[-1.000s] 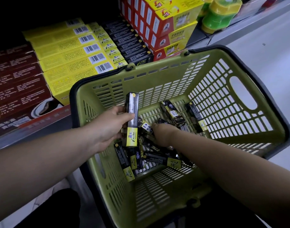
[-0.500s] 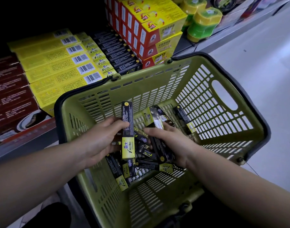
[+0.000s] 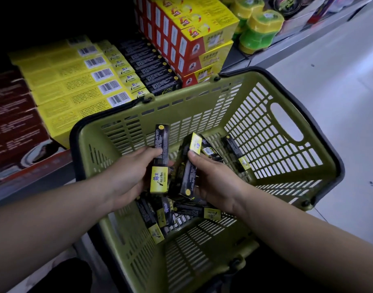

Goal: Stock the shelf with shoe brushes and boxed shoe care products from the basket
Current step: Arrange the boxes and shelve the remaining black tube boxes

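Two grips over basket (image 3: 202, 96): left hand (image 3: 128, 176) around upright yellow-end-down box (image 3: 162, 142), right hand (image 3: 215, 182) around upright yellow-end-up box (image 3: 188, 178).

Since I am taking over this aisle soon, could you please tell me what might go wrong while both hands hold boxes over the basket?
The left hand grips its upright box by the sides only; it could drop among the loose boxes in the basket. The right hand holds a tilted box close beside it, so they may knock together. The black row on the shelf seems to reach the front edge; forcing more in might crush cartons.
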`<state>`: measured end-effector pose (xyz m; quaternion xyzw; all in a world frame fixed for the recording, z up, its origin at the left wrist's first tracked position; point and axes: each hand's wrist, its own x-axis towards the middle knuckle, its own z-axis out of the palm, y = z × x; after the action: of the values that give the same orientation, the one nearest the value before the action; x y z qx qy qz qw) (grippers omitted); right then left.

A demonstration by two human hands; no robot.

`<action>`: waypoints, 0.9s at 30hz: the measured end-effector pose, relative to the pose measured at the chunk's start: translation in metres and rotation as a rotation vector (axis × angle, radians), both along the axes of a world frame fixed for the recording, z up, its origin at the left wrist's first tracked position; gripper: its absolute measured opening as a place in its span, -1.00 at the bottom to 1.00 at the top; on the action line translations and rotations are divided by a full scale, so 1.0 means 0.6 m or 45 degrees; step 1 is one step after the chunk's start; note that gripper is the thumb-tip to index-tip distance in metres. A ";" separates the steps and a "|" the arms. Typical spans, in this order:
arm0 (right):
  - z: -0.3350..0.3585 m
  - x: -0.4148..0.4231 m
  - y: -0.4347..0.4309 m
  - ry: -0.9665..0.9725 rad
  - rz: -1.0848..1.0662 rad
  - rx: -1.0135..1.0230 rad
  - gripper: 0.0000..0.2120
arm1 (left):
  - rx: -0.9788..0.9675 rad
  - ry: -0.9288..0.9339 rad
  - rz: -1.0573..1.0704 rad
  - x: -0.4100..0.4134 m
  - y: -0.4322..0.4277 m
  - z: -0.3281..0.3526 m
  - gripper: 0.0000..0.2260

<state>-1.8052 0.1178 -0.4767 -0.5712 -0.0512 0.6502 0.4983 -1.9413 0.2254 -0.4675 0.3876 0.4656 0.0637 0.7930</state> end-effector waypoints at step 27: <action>0.077 0.034 0.044 -1.135 0.676 0.355 -0.67 | 0.774 0.106 -0.195 -0.048 0.100 0.087 -0.63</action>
<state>-1.7847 0.1443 -0.4308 -0.6879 -0.4863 0.4352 0.3178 -1.9704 0.2851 -0.4155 0.6432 0.4267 0.1244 0.6235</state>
